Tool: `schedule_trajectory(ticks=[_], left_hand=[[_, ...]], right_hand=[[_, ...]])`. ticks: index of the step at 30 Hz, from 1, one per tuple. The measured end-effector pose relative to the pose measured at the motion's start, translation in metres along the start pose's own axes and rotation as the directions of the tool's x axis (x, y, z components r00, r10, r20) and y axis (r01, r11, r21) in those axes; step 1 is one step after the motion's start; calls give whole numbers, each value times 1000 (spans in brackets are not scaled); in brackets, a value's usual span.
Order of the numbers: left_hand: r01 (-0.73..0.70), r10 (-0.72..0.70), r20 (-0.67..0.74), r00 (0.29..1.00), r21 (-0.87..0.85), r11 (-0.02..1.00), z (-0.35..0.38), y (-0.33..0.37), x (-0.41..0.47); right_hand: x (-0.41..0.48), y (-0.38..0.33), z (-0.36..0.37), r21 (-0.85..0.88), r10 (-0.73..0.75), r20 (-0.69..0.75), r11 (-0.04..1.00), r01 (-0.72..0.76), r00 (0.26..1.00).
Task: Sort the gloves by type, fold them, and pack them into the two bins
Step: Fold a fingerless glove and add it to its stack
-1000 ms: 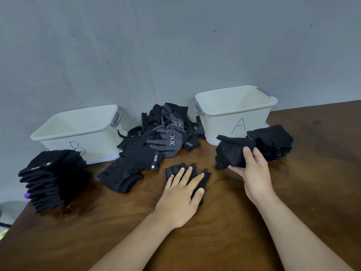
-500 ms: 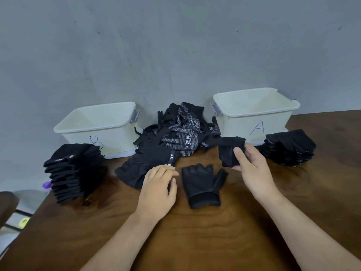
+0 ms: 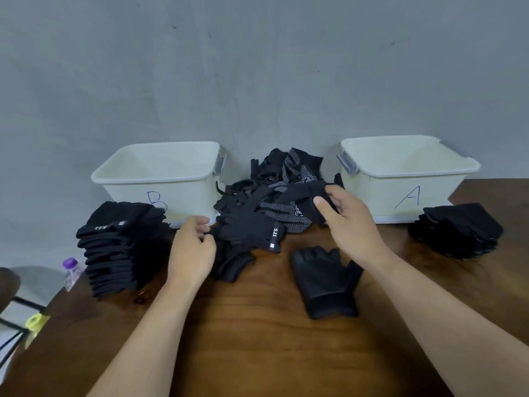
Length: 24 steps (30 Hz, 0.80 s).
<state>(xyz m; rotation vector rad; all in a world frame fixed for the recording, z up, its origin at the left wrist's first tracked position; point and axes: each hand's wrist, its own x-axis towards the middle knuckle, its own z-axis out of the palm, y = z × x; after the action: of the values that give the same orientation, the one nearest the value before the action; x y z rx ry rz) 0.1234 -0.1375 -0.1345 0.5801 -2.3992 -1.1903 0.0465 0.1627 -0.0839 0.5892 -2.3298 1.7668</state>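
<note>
Sorting stage: table holds bin B and bin A, nothing visible in either.
1 folded stack sits before B and 1 smaller stack before A, with the loose pile between the bins and a fingerless glove flat in front. The left hand pinches the 5.11 glove. The right hand pinches a black glove over the pile. Risks: the tangle drags neighbouring gloves, all-black cloth invites a mis-sort, and the tall stack sits near the table edge.

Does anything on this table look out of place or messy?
One unfolded fingerless glove lies alone on the table, apart from the tangled heap between bin B and bin A. Nothing looks spilled or damaged.
</note>
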Motion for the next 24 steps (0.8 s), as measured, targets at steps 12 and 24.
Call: schedule_trajectory(ticks=[12, 24], left_hand=[[-208, 119, 254, 960, 358, 910, 9, -28, 11], [-174, 137, 203, 970, 182, 968, 11, -32, 13]], right_hand=[[19, 13, 51, -608, -40, 398, 736, 296, 917], [23, 17, 81, -672, -174, 304, 658, 340, 937]])
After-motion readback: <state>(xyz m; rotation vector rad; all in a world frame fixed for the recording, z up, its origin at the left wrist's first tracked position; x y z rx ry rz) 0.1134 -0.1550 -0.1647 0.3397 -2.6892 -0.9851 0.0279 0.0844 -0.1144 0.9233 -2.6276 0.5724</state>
